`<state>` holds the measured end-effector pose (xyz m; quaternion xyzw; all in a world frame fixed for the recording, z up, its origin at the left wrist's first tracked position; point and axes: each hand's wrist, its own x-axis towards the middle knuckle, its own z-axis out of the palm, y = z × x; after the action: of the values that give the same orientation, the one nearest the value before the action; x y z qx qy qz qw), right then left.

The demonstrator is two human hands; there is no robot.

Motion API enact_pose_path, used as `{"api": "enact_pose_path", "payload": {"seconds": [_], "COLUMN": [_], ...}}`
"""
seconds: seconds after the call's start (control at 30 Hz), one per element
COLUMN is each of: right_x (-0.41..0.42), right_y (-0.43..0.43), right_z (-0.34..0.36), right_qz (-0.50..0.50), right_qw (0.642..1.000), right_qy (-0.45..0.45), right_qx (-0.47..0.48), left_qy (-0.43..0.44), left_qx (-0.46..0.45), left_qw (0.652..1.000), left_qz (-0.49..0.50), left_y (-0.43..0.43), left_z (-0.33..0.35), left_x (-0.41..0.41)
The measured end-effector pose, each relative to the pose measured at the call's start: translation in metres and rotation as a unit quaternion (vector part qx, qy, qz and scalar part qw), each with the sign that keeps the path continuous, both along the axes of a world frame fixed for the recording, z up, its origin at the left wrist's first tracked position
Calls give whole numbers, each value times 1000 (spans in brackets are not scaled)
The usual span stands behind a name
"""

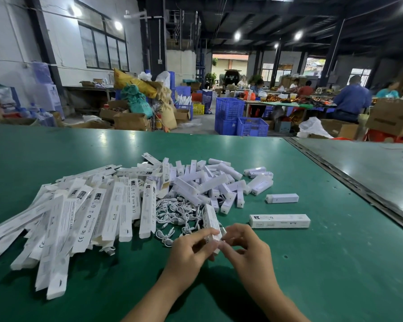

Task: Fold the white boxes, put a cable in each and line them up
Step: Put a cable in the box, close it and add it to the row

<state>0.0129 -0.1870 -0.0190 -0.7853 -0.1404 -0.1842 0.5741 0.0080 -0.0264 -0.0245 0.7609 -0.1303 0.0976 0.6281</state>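
Observation:
I hold a long white box (210,217) upright and tilted above the green table (312,275). My left hand (191,248) grips its lower part, and my right hand (244,245) pinches the flap at its near end. Behind it lies a tangle of white cables (177,212). A heap of flat unfolded white boxes (79,212) spreads to the left. One folded box (279,221) lies on the table to the right.
A pile of white lamp sticks (209,182) sits behind the cables, one stick (282,198) apart at the right. A metal seam (349,182) divides this table from a second one. Blue crates (242,122), cartons and seated people fill the hall beyond.

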Motion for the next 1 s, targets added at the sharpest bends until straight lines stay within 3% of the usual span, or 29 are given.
{"api": "enact_pose_path", "payload": {"seconds": [0.1, 0.2, 0.27, 0.43, 0.57, 0.67, 0.77, 0.87, 1.0], "right_x": [-3, -6, -7, -4, 4, 13, 19, 23, 29], "right_y": [0, 0, -1, -4, -4, -17, -31, -40, -48], "right_z": [4, 8, 12, 10, 6, 7, 9, 7, 7], "right_qz": [39, 160, 213, 252, 129, 39, -14, -24, 15], "right_qw": [989, 918, 884, 861, 860, 843, 813, 783, 750], "right_qy": [115, 281, 335, 345, 305, 275, 288, 323, 358], "right_qx": [86, 229, 245, 275, 387, 460, 505, 531, 557], "left_qy": [-45, -75, -75, -50, -92, -148, -202, -208, -178], "left_qx": [42, 61, 55, 55, 82, 111, 186, 221, 213], "left_qw": [998, 995, 996, 997, 988, 956, 902, 857, 838], "left_qz": [33, 33, 8, -17, 97, 226, 334, 417, 469], "left_y": [-1, -2, -3, 1, 0, 2, 9, 19, 30], "left_z": [0, 2, 5, 3, 1, 7, 12, 16, 19], "left_x": [-2, -3, -4, -3, -2, -2, -2, -1, -3]}}
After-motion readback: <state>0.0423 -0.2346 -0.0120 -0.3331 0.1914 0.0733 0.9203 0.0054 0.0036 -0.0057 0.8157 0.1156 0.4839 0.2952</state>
